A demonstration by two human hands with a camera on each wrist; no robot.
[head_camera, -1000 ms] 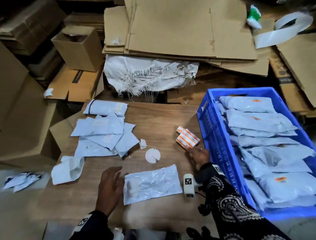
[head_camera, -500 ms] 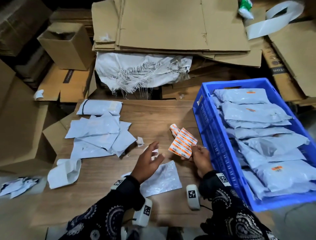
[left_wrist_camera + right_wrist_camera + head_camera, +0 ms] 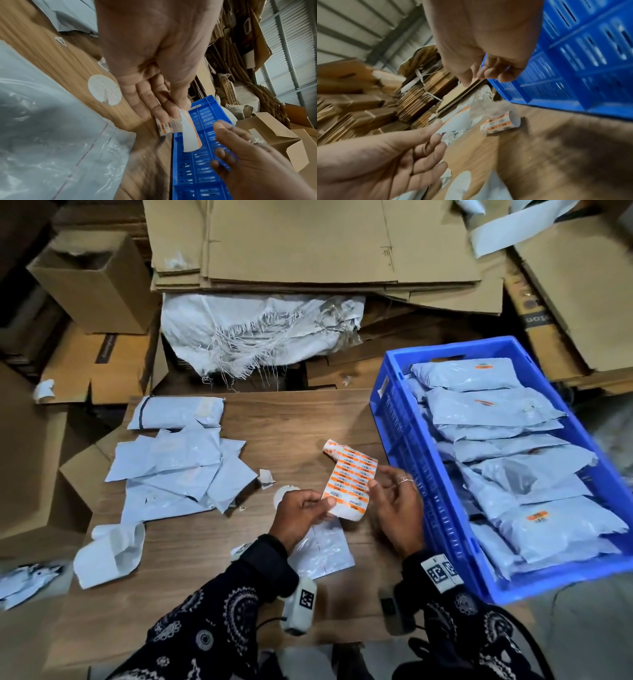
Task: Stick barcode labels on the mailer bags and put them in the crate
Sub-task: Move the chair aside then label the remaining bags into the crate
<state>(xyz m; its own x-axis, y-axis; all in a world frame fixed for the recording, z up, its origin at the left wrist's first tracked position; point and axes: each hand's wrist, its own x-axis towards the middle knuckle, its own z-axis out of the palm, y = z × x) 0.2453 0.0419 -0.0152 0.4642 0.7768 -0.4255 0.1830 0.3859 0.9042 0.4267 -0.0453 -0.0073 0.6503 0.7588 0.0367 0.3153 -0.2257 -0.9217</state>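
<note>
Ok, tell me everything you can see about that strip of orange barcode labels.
The label strip is a white backing sheet carrying two columns of small orange-and-white barcode stickers. It looks like thin, glossy paper, and its far end curls into a loose roll. It is held tilted above the wooden table, beside the blue crate. The left hand pinches its near edge; the right hand is at its right edge, fingers relaxed.

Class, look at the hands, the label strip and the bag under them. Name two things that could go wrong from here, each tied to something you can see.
1. The left hand pinches only the edge of the label strip, whose far end curls; a peeled label may fold onto itself.
2. The bag lies loose and crinkled on the table, partly under the left wrist; the label could go on creased or crooked. The right hand looks free to flatten it.
</note>
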